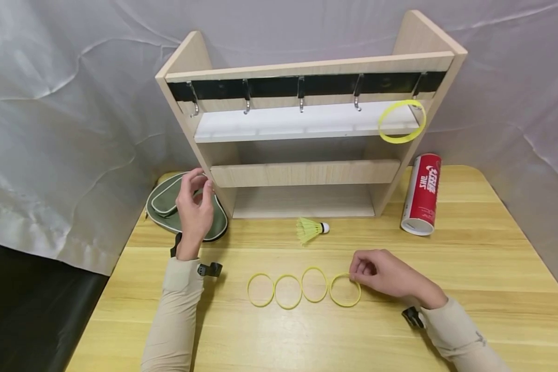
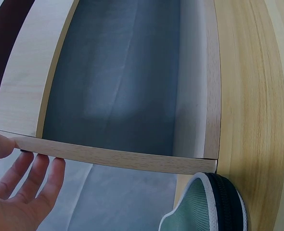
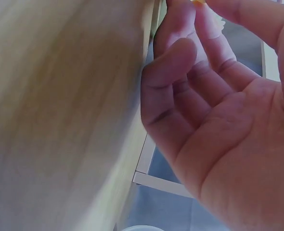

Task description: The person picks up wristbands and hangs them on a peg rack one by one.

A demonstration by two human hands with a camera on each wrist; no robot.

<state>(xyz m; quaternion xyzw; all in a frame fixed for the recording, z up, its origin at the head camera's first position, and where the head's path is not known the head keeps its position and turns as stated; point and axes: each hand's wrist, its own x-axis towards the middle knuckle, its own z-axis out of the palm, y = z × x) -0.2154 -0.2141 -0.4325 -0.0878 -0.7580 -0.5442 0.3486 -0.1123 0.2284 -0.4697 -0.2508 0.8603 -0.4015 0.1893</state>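
Right fingers (image 1: 363, 256) pinched rightmost of four unhung yellow rings (image 1: 345, 306) | left fingers (image 2: 36, 174) gripped wooden rack (image 2: 118, 157) | fifth ring (image 1: 395, 140) already hung

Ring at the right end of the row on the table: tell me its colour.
The ring is yellow, seen best in the head view.

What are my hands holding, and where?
Left hand grips the shelf's left panel by its edge; right hand pinches the rightmost yellow tabletop ring by its upper-right rim.
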